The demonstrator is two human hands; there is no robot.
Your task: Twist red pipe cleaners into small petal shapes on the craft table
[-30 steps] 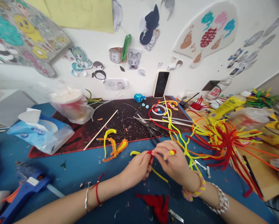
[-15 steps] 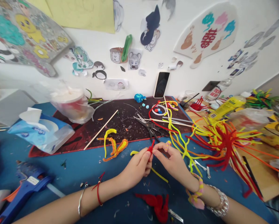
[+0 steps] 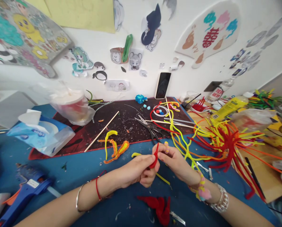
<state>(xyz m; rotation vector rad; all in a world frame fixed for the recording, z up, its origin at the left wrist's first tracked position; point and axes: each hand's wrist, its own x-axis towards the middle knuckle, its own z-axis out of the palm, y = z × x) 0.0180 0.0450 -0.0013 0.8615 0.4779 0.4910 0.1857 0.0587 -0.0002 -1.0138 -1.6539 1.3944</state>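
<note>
and the left hand (image 3: 142, 168) pinches the fuzzy red piece (image 3: 153, 163), just this side of the scissors (image 3: 152, 128), thin tip aimed their way! right hand (image 3: 170, 157), fingers curled, sits beside that tip; gripping it? i can't tell.

Left hand (image 3: 138, 168) pinching red fuzzy piece (image 3: 154, 162), right hand (image 3: 176, 162) at its edge; scissors (image 3: 152, 127) lying beyond.

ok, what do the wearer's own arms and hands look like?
No gloves, no sleeves in view. Left hand: red cord bracelet and plain silver bangle further up the arm. Right hand: fuzzy yellow-and-pink ring, matching fuzzy bracelet, then shiny beaded bracelet.
</note>
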